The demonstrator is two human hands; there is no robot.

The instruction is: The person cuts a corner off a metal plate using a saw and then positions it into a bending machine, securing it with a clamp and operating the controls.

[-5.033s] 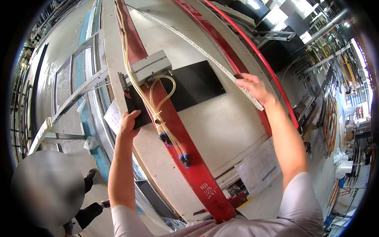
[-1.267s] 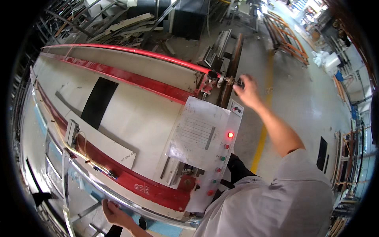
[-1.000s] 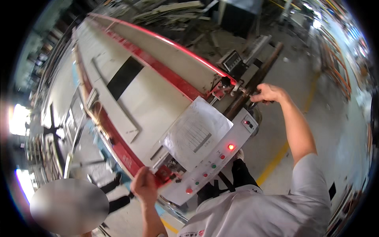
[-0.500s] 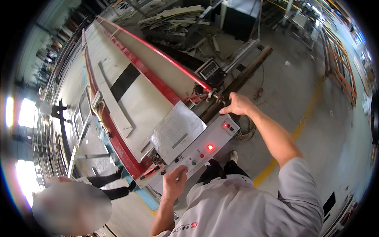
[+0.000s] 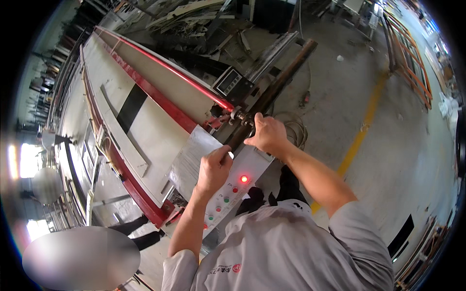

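Observation:
My left hand [image 5: 213,170] is closed at the right corner of a sleeved paper sheet [image 5: 189,155], pinching its edge; the fingertips are partly hidden. My right hand [image 5: 268,134] curls round the end of a metal shaft [image 5: 242,117], thumb and forefinger on either side, its other fingers hidden. The shaft carries on from a long red bar [image 5: 184,77] on a long flat machine bed. Below both hands lies a pale control panel [image 5: 255,167] with a lit red lamp [image 5: 244,179] and several red and green buttons.
Behind the shaft sits a dark box with a digital display [image 5: 233,82]. A rusty beam [image 5: 291,72] runs off to the far right, beside coiled cable [image 5: 296,128]. Scrap strips [image 5: 194,22] are piled beyond. A person [image 5: 128,233] stands at the lower left.
My left hand has moved up from the panel buttons to the sheet's corner. My right hand has come closer round the shaft end. The view has shifted slightly.

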